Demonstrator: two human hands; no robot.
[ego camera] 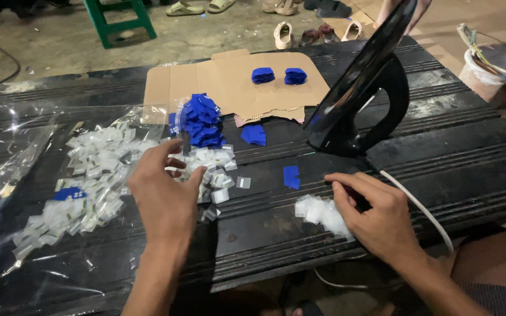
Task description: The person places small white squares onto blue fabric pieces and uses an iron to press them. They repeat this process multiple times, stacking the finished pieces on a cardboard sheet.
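Note:
My left hand (162,190) reaches over a heap of small clear plastic pouches (212,167), fingers spread and touching them. A pile of small blue squares (201,122) lies just behind that heap. My right hand (376,213) rests on a small stack of clear pouches (317,212), fingers curled on it. One blue square (291,176) lies on the dark table between my hands. Another blue piece (253,134) sits nearer the cardboard.
A black clothes iron (361,96) stands upright at the right, its white cord (417,205) running past my right hand. Flat cardboard (229,85) holds two blue stacks (279,75). More clear pouches (92,175) lie on plastic sheeting at left. Sandals, a green stool and a white bucket (499,67) are on the floor.

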